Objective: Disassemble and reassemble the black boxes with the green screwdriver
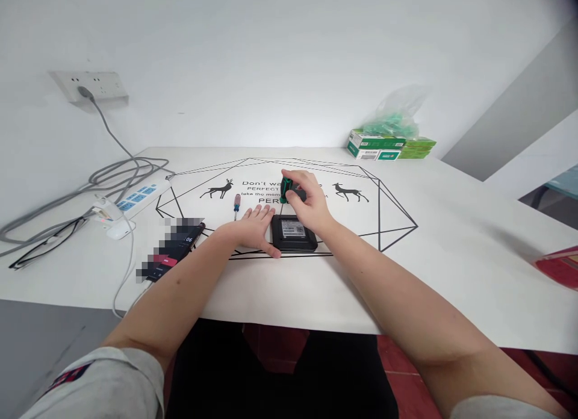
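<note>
A flat black box-shaped device (294, 233) with a white printed label lies on the white table. My right hand (309, 196) is closed around the handle of a green-and-black screwdriver (284, 189), held upright. Its thin shaft points down at the device's far left corner; whether the tip sits in a screw is too small to tell. My left hand (256, 229) rests flat with fingers spread, thumb against the device's left side. Just beyond it lies a second screwdriver (237, 203) with a red-and-blue handle, part of its shaft hidden near my hand.
To the left are a phone (180, 250), glasses (47, 243), a power strip (139, 197) and coiled grey cable (108, 173). Green-and-white boxes (377, 145) with a plastic bag (397, 118) on top stand at the back right. A red object (560, 267) sits at the right edge.
</note>
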{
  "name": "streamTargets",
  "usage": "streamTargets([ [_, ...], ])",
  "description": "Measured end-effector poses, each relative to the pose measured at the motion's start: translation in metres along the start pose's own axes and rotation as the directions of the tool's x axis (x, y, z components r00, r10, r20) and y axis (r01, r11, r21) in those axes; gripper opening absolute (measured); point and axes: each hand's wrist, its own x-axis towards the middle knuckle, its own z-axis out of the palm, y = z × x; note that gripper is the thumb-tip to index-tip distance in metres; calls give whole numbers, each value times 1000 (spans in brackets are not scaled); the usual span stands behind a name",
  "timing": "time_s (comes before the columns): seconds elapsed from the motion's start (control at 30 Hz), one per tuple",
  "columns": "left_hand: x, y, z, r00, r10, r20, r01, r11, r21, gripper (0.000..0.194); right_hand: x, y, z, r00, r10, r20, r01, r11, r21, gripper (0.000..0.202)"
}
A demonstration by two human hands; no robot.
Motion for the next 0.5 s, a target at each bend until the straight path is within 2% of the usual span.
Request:
streamTargets([
  [0.23,4,-4,3,1000,8,-5,-8,1000,6,164,4,10,-1,997,27,69,-34,994,101,42],
  [0.37,6,-8,5,1000,17,-17,-17,1000,11,162,3,10,0,997,65,39,-68,996,60,41],
  [0.5,7,-8,6,1000,14,-16,-13,1000,23,162,0,6,5,990,139,23,-141,981,130,47],
])
